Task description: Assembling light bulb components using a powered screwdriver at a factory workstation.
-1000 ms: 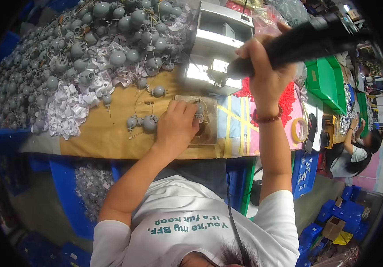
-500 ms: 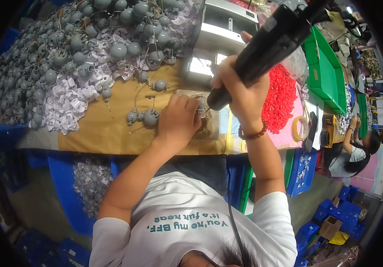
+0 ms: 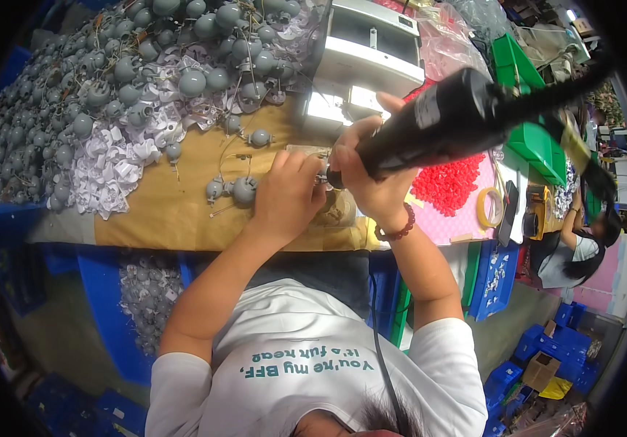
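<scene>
We count one black cylindrical power driver (image 3: pixel 430 122) and two glossy grey balls (image 3: pixel 245 191) just left of our left hand (image 3: pixel 288 191). One blue plastic bin (image 3: pixel 101 302) below the front edge of the brown-covered tabletop (image 3: pixel 164 226) holds many grey pieces (image 3: pixel 146 298). Our left hand, fingers narrowly bent, holds a mostly hidden grey part (image 3: pixel 322 173) near that edge; our right hand (image 3: pixel 373 182) wraps the driver.

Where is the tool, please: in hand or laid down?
In hand: the right hand wraps around the tool, near the left hand. Whether it runs, I cannot tell.
</scene>
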A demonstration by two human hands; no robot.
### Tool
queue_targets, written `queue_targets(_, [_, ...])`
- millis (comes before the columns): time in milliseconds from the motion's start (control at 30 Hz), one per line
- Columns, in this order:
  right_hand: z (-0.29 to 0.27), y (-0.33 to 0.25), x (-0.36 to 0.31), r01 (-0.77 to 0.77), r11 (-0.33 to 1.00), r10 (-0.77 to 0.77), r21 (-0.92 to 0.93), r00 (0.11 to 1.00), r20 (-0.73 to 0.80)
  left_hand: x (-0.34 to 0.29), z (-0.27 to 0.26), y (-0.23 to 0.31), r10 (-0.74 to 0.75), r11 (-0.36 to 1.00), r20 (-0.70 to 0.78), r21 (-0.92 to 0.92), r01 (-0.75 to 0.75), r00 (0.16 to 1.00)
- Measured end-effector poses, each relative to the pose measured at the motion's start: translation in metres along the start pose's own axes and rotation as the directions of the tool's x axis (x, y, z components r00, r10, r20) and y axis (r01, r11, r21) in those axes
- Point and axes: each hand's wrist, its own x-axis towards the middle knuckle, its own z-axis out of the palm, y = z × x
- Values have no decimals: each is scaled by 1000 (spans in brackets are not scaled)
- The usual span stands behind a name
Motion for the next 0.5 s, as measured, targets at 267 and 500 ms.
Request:
queue_targets(267, [5,9,-13,-13,997,17,78,998,-54,-1,1,-2,18,1000,14,-12,-18,1000])
queue_targets(500, [5,7,-12,88,994,-84,-63,994,73,-2,4,-2,17,999,-13,-45,-18,1000])
